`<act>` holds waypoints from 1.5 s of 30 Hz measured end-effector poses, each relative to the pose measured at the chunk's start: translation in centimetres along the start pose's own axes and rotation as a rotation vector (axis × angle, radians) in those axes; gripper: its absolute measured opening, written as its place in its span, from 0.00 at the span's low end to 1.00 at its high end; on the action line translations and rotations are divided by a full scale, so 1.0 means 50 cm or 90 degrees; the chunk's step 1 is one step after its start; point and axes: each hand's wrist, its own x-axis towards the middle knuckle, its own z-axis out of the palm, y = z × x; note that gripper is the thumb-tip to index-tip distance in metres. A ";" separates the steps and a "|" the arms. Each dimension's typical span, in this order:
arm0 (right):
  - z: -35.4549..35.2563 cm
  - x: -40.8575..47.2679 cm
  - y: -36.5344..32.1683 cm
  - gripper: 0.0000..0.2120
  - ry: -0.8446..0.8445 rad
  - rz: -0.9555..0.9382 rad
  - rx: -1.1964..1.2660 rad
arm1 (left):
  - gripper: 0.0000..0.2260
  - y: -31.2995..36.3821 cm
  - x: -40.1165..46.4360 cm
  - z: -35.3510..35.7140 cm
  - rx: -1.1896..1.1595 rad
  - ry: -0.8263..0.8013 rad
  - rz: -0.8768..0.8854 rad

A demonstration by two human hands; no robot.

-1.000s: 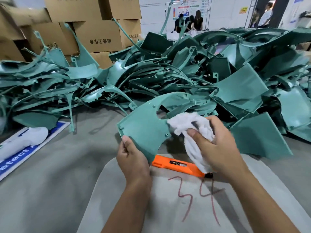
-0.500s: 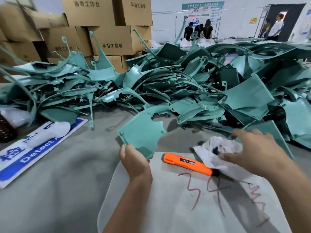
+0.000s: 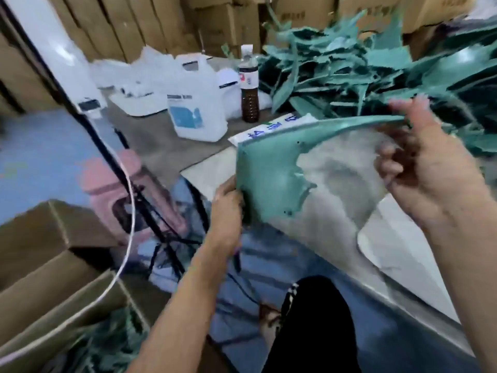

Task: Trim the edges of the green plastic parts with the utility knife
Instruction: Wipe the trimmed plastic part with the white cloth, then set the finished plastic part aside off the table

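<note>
A curved green plastic part [image 3: 266,170] is lifted off the table's left edge, and both hands hold it. My left hand [image 3: 228,200] grips its lower left corner. My right hand [image 3: 425,168] pinches its long thin tip at the upper right, fingers curled round the strip. A big pile of green plastic parts [image 3: 363,65] lies on the table behind. The utility knife and the white cloth are out of view. The picture is blurred by motion.
A white jug [image 3: 196,103] and a dark bottle [image 3: 249,87] stand on the grey table [image 3: 161,146] at its left end. On the floor to the left is an open cardboard box [image 3: 53,297] with green scraps, and a pink stool [image 3: 126,192]. Cartons are stacked behind.
The view has swung left, off the table's edge. My right hand let go of the white cloth and took the part's tip. The part has been lifted toward the left.
</note>
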 end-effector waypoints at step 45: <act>-0.325 -0.069 0.023 0.06 0.100 -0.163 -0.905 | 0.05 -0.132 -0.164 0.307 0.209 -0.121 0.400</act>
